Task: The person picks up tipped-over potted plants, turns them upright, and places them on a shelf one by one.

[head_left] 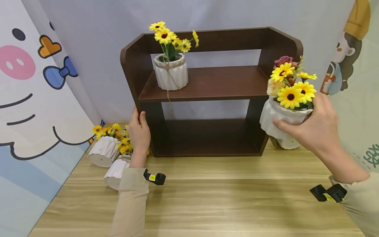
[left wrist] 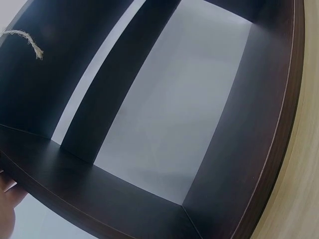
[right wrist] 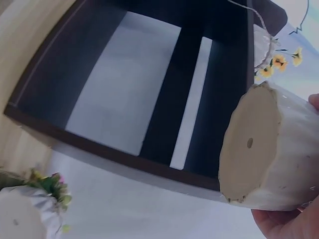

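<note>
My right hand (head_left: 316,125) grips a white ribbed flowerpot (head_left: 273,115) with yellow daisy-like flowers (head_left: 291,95), raised beside the right end of a dark brown two-tier shelf (head_left: 219,82). The right wrist view shows the pot's flat base (right wrist: 249,142) with a small hole. My left hand (head_left: 139,138) rests against the outside of the shelf's left side panel. Part of its fingers (left wrist: 6,199) shows past that panel in the left wrist view. On the upper tier, at the left, stands another white pot (head_left: 171,74) with yellow flowers and twine tied around it.
Two white pots with yellow flowers, one farther back (head_left: 103,151) and one nearer (head_left: 113,172), are on the wooden table (head_left: 213,197) left of the shelf. Another potted plant (right wrist: 30,214) stands right of the shelf, partly behind the held pot. Printed cloth (head_left: 29,98) hangs around.
</note>
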The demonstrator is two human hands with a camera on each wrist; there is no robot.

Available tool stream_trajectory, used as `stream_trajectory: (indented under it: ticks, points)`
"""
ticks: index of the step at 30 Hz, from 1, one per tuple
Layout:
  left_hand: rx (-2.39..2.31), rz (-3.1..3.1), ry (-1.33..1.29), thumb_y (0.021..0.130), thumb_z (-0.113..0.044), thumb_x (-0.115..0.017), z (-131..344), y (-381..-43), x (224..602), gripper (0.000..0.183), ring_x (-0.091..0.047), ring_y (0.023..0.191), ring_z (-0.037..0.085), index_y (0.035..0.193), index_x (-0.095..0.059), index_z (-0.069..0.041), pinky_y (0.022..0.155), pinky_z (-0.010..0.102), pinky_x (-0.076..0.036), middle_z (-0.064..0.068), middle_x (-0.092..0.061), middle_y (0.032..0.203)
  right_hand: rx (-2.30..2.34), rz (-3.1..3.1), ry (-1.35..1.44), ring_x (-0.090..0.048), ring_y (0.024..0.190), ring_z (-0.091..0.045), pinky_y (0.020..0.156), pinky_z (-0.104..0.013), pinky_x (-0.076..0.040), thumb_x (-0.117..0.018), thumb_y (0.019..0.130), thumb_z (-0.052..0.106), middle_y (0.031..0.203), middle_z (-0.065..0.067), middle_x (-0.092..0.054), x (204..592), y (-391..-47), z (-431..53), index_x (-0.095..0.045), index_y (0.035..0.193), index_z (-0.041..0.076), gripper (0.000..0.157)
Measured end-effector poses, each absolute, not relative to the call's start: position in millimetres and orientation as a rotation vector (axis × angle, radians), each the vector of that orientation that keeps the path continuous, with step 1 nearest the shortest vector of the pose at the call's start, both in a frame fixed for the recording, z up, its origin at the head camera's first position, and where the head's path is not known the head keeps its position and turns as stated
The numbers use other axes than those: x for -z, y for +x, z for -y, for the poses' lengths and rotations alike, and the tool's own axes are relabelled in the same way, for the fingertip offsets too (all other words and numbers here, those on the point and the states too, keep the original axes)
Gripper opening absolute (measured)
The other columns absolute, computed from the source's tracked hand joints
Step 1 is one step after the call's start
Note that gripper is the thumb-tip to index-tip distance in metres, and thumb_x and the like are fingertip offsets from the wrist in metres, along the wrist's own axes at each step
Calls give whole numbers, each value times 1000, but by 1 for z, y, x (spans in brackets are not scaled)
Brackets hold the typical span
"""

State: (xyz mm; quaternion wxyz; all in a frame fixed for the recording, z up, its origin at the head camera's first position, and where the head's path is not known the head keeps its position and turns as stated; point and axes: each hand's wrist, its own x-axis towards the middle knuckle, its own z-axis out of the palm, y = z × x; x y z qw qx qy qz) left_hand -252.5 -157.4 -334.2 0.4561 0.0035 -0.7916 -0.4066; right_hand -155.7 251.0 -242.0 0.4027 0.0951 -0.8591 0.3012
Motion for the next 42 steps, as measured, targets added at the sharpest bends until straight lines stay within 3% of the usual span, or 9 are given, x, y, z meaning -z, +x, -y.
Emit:
stream_trajectory:
  ticks: [10, 28, 32, 42]
  points:
    - [1017, 1982, 12, 96, -28, -43, 157, -253, 334, 38, -61, 95, 38, 127, -52, -8, 82, 49, -47, 19, -62, 112, -763, 2188, 296, -45, 94, -33, 72, -38, -30, -85, 52, 22, 100, -23, -52, 232, -162, -235, -49, 115, -7, 78]
    - [1016, 1975, -4, 96, -33, -41, 157, -255, 337, 41, -61, 94, 37, 126, -52, -8, 81, 48, -47, 18, -63, 110, -852, 2209, 263, -47, 104, -31, 82, -46, -36, -83, 57, 30, 114, -18, -53, 207, -181, -206, -47, 125, 0, 82]
    - [1021, 1963, 2, 96, -27, -44, 158, -255, 337, 36, -62, 92, 38, 125, -53, -8, 80, 49, -47, 19, -64, 108, -863, 2212, 259, -47, 104, -29, 83, -45, -36, -82, 58, 32, 114, -16, -54, 202, -185, -199, -48, 124, 0, 80]
    - [999, 1969, 2, 96, -37, -38, 158, -254, 335, 44, -62, 91, 38, 124, -53, -7, 79, 49, -48, 19, -64, 107, -873, 2209, 268, -48, 101, -27, 81, -41, -37, -81, 60, 35, 109, -15, -53, 190, -195, -184, -49, 122, -1, 79]
